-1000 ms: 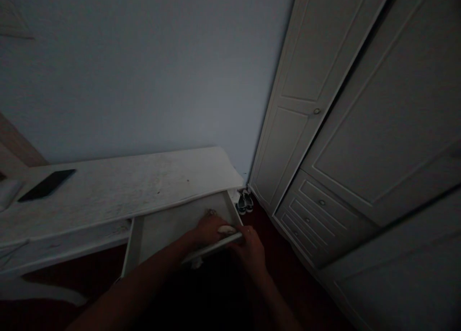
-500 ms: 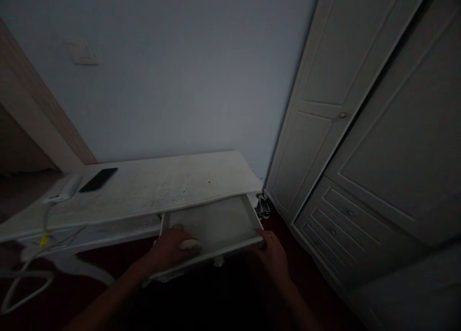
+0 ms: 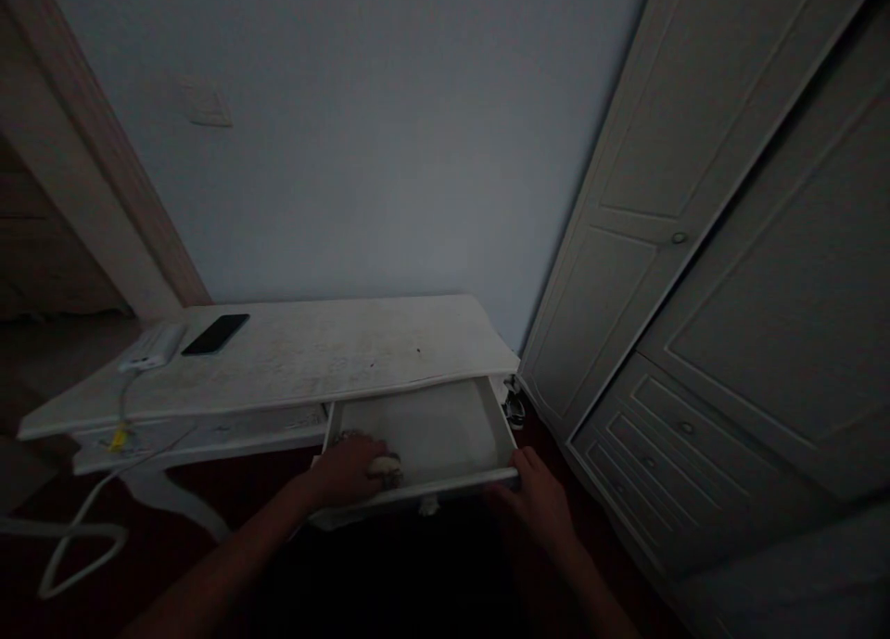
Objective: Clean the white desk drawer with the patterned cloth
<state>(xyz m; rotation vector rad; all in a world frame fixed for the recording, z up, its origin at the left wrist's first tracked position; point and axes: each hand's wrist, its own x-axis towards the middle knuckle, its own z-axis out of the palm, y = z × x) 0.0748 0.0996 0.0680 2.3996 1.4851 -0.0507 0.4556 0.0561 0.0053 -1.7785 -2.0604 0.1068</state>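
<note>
A white desk (image 3: 298,356) stands against the wall with its right drawer (image 3: 431,430) pulled open. My left hand (image 3: 351,472) is inside the drawer at its front left corner, fingers closed over a small pale object (image 3: 385,467) that I cannot name. My right hand (image 3: 539,500) rests at the drawer's front right corner, fingers curled on the front edge. The rest of the drawer's floor looks bare.
A black phone (image 3: 215,334) and a white power bank (image 3: 151,347) with a cable (image 3: 83,518) lie on the desk's left end. A tall white wardrobe (image 3: 695,277) with small drawers stands close on the right. Shoes (image 3: 513,405) sit in the corner behind the drawer.
My left hand, with the pale object under it, slid from the drawer's right side to its left front corner. My right hand stayed at the front right corner. The view turned left.
</note>
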